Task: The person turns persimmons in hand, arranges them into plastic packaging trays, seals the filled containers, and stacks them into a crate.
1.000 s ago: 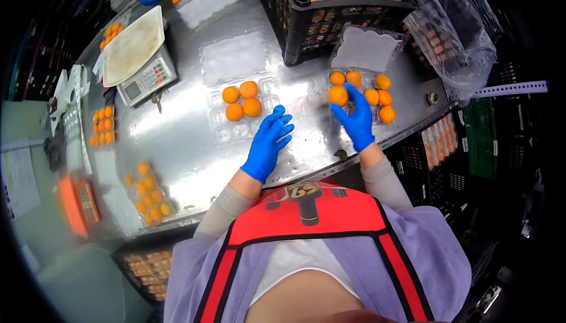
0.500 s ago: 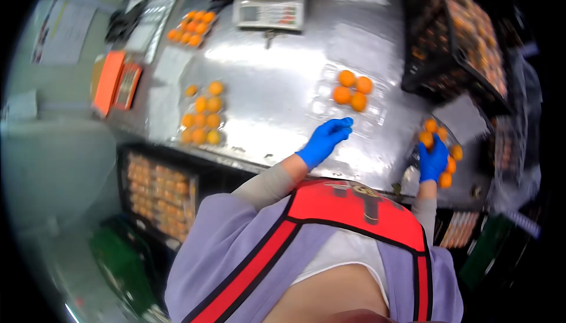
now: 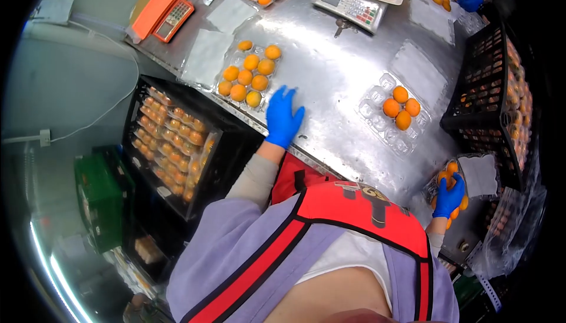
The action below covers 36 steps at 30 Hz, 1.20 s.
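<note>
My left hand, in a blue glove, is open with its fingers spread. It hovers over the table's front edge, just right of a clear plastic tray with several oranges in its cups. My right hand, gloved in blue too, is at the lower right among loose oranges. Its fingers curl around one orange, partly hidden by the glove. Between the hands lies another clear tray, part filled with several oranges grouped toward its upper right.
A scale stands at the back, an orange scale at the left. A black crate of packed fruit is on the right; another crate sits below the left edge. Another person's gloved hand is at the far right.
My left hand has moved left from beside the middle tray to near the left tray, and its fingers have spread. My right hand stays among the loose oranges. The view has turned left.
</note>
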Available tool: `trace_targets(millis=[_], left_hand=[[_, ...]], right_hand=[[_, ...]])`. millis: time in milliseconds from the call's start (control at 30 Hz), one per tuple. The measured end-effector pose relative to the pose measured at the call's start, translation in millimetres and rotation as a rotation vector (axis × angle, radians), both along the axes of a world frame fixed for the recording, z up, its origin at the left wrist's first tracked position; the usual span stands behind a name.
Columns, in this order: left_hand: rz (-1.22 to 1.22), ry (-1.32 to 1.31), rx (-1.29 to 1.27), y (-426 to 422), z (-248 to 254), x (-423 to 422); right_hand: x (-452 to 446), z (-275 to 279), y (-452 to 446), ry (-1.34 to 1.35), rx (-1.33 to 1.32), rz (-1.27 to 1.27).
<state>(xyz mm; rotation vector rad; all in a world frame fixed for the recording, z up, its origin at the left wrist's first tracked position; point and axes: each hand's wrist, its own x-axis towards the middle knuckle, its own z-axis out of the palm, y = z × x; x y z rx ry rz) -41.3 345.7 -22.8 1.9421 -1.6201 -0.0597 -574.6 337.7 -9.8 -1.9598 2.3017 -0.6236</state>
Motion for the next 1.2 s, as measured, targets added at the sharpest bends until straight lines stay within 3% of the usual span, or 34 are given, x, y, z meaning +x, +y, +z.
trace_targets(millis=[67, 133, 200, 267, 600, 700, 900, 1133, 1200], left_hand=[[0.08, -0.103, 0.004, -3.3, -11.0, 19.8], [0.261, -0.203, 0.179, -6.3, -11.6, 28.3], [0.271, -0.195, 0.147, -8.7, -10.9, 25.9], [0.303, -0.165, 0.298, -13.2, -6.1, 19.8], [0.341, -0.228, 0.087, -6.2, -26.4, 24.6], [0.312, -0.193, 0.124, -12.9, -24.7, 35.4], [0.279, -0.41, 0.069, -23.3, -34.3, 60.7], [0.112, -0.276, 0.191, 21.2, -33.3, 13.4], [0.019, -0.156, 0.005, 27.5, -21.9, -4.8]], right_hand=[[12.5, 7.3, -8.2, -0.13, -0.104, 0.114], [24.2, -1.6, -12.3, -0.207, -0.112, 0.14], [40.8, 2.8, -10.9, -0.284, -0.115, 0.174], [65.7, 18.9, -6.4, -0.312, 0.015, 0.188], [103.3, 15.9, -21.5, -0.41, 0.071, 0.373], [118.6, 17.3, -29.4, -0.472, 0.122, 0.404], [134.5, 9.4, -35.4, -0.548, 0.149, 0.503], [142.2, 7.3, -34.6, -0.559, 0.191, 0.504], [144.7, 11.5, -35.7, -0.549, 0.204, 0.501]])
